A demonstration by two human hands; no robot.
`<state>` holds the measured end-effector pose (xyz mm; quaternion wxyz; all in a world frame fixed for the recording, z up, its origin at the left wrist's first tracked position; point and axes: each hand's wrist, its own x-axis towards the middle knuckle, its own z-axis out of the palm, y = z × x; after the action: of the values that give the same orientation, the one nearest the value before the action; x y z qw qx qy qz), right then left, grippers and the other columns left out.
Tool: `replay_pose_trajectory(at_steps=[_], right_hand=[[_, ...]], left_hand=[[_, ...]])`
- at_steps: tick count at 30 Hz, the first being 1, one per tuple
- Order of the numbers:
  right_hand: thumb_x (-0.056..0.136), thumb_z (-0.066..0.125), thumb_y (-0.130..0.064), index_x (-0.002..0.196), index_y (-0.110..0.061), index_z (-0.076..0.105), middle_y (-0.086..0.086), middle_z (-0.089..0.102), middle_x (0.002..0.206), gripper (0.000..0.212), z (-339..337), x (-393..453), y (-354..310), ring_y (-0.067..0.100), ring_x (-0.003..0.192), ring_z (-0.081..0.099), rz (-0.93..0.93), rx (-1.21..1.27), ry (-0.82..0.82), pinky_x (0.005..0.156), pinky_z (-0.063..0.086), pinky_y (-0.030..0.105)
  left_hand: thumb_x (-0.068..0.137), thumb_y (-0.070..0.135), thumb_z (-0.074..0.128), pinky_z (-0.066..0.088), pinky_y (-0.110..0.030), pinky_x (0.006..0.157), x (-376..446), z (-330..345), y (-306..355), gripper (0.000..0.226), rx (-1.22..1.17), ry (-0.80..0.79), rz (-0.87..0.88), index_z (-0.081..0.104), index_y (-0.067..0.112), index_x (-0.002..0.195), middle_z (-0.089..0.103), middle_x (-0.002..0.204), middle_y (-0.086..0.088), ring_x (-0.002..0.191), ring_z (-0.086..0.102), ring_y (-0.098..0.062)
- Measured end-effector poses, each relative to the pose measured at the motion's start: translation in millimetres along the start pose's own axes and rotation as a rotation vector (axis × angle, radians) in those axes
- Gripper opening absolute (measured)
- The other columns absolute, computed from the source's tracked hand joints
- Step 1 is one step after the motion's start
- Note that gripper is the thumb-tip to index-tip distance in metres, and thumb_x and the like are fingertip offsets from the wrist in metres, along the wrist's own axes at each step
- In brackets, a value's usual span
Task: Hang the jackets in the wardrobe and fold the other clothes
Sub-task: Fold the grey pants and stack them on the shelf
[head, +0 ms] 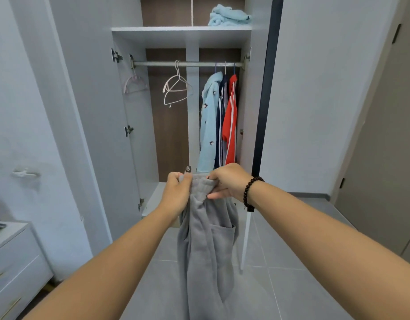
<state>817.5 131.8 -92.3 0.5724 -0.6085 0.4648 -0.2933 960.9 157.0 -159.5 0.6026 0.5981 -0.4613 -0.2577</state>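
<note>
Left hand (179, 192) and right hand (229, 182) both pinching waistband of hanging grey fleece trousers (206, 245), open white wardrobe (183, 33) behind

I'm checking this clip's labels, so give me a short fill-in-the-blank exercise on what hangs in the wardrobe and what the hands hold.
1. Both hands, left hand and right hand, grip a ____ garment by its top edge.
2. On the rail, the number of garments hanging at the right is ____.
3. The garment nearest the wardrobe's right wall is the colour ____.
4. The crumpled light blue cloth lies on the ____ above the rail.

Missing words: grey; three; red; shelf
</note>
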Motion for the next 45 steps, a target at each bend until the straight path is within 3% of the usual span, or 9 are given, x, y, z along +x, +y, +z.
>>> replay_pose_trajectory(at_steps=[4, 8, 13, 18, 23, 27, 31, 37, 45], right_hand=[[0.083, 0.045, 0.002, 0.105, 0.007, 0.054, 0.023, 0.069, 0.093, 0.025, -2.6, -8.2, -13.3, 0.029, 0.076, 0.071, -0.02, 0.18, -0.119, 0.07, 0.061, 0.037], [0.086, 0.039, 0.007, 0.11, 0.015, 0.055, 0.029, 0.069, 0.094, 0.03, -6.9, -9.9, -18.6, 0.033, 0.082, 0.071, -0.04, 0.105, -0.138, 0.08, 0.059, 0.037], [0.078, 0.043, 0.009, 0.103, 0.006, 0.065, 0.018, 0.069, 0.081, 0.034, -16.3, -8.6, -9.3, 0.025, 0.069, 0.068, -0.128, -0.285, -0.131, 0.059, 0.055, 0.027], [0.075, 0.071, -0.016, 0.087, -0.003, 0.069, 0.004, 0.057, 0.078, 0.018, -25.0, -7.6, 11.7, 0.016, 0.075, 0.051, -0.217, -0.846, -0.197, 0.07, 0.044, 0.03], [0.072, 0.078, -0.041, 0.07, -0.006, 0.062, 0.002, 0.048, 0.067, 0.038, -19.9, -1.1, 23.9, 0.016, 0.064, 0.046, -0.221, -1.078, -0.088, 0.057, 0.039, 0.025], [0.081, 0.067, -0.034, 0.066, -0.014, 0.056, 0.001, 0.053, 0.063, 0.028, 0.6, 4.1, 7.1, 0.016, 0.058, 0.05, -0.341, -1.306, 0.014, 0.055, 0.05, 0.029], [0.086, 0.059, -0.019, 0.087, -0.009, 0.067, 0.008, 0.065, 0.082, 0.013, 30.0, 5.7, -9.1, 0.024, 0.078, 0.062, -0.533, -1.288, 0.13, 0.072, 0.057, 0.039], [0.089, 0.054, -0.008, 0.089, -0.016, 0.055, 0.002, 0.048, 0.093, 0.008, 77.3, 1.3, -17.8, 0.019, 0.086, 0.049, -0.68, -1.238, 0.033, 0.072, 0.042, 0.027], [0.082, 0.058, -0.004, 0.071, -0.019, 0.048, 0.003, 0.057, 0.089, 0.02, 118.9, -7.2, -16.0, 0.018, 0.082, 0.053, -0.618, -1.055, 0.052, 0.064, 0.043, 0.023]], left_hand=[[0.079, 0.057, 0.066, 0.046, -0.015, 0.07, -8.3, -16.9, 15.2, 0.054, -0.066, -0.215, -0.009, 0.039, 0.025, 0.113, 0.054, 0.114, 0.005, 0.1, 0.058, -0.005], [0.068, 0.027, 0.087, 0.043, 0.0, 0.071, -12.9, -21.6, 26.0, 0.12, 0.282, -0.476, 0.146, -0.004, 0.044, 0.145, 0.045, 0.115, 0.029, 0.1, 0.054, 0.01], [0.078, -0.01, 0.06, 0.049, -0.015, 0.082, -16.8, -32.7, 32.6, 0.092, 0.304, -0.439, 0.254, 0.015, 0.03, 0.147, 0.058, 0.118, -0.001, 0.104, 0.062, -0.012], [0.08, -0.013, 0.062, 0.056, -0.03, 0.088, -15.4, -54.7, 28.8, 0.064, 0.146, -0.348, 0.232, 0.045, 0.024, 0.13, 0.059, 0.118, -0.005, 0.107, 0.062, -0.019], [0.08, -0.013, 0.064, 0.055, -0.021, 0.078, -8.5, -88.2, 30.7, 0.049, 0.062, -0.286, 0.196, 0.063, 0.027, 0.108, 0.069, 0.107, 0.002, 0.099, 0.067, -0.011], [0.086, -0.005, 0.061, 0.05, -0.009, 0.068, -9.8, -116.0, 28.0, 0.043, 0.342, -0.351, 0.217, 0.063, 0.035, 0.103, 0.068, 0.1, 0.012, 0.088, 0.066, -0.001], [0.09, -0.001, 0.052, 0.044, -0.012, 0.071, -13.3, -147.8, 8.4, 0.035, 0.677, -0.435, 0.112, 0.059, 0.023, 0.115, 0.064, 0.107, 0.004, 0.096, 0.06, -0.014], [0.074, 0.004, 0.077, 0.058, -0.028, 0.074, -31.1, -198.0, -16.1, 0.027, 0.414, -0.324, -0.204, 0.071, 0.015, 0.098, 0.073, 0.097, -0.005, 0.091, 0.068, -0.02], [0.072, -0.007, 0.073, 0.057, -0.038, 0.077, -53.5, -231.7, -25.5, 0.034, 0.034, -0.172, -0.391, 0.07, 0.002, 0.105, 0.074, 0.102, -0.014, 0.098, 0.069, -0.032]])
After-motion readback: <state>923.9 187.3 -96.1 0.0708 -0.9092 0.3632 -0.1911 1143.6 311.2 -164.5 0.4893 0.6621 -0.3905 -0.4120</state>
